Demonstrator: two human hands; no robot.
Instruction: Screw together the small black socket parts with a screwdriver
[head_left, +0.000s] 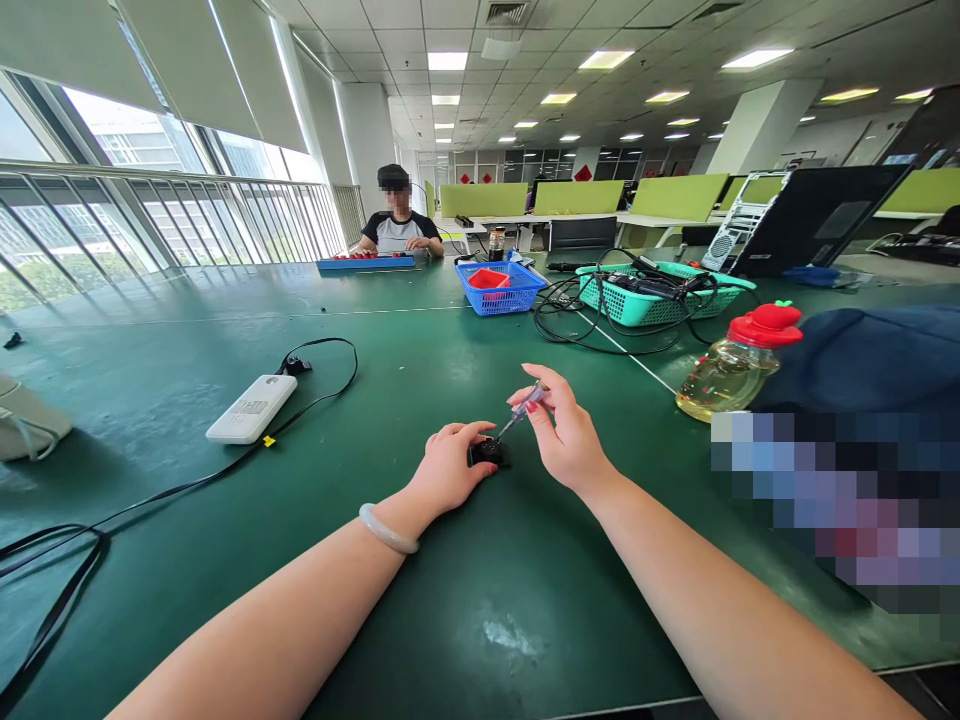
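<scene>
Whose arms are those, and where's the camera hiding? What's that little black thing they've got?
Those are a person's own arms; no robot here! The only picture comes from a camera worn on that person's head, looking forward and down. The left hand, with a pale bracelet at its wrist, steadies a small black object on the green table. I can't tell exactly what that object is. The right hand holds a slim tool, rather like a screwdriver, its tip at the object. Also on the table are a white box, a blue basket, a teal basket and a red-topped bottle. Another person sits at the far side.
</scene>
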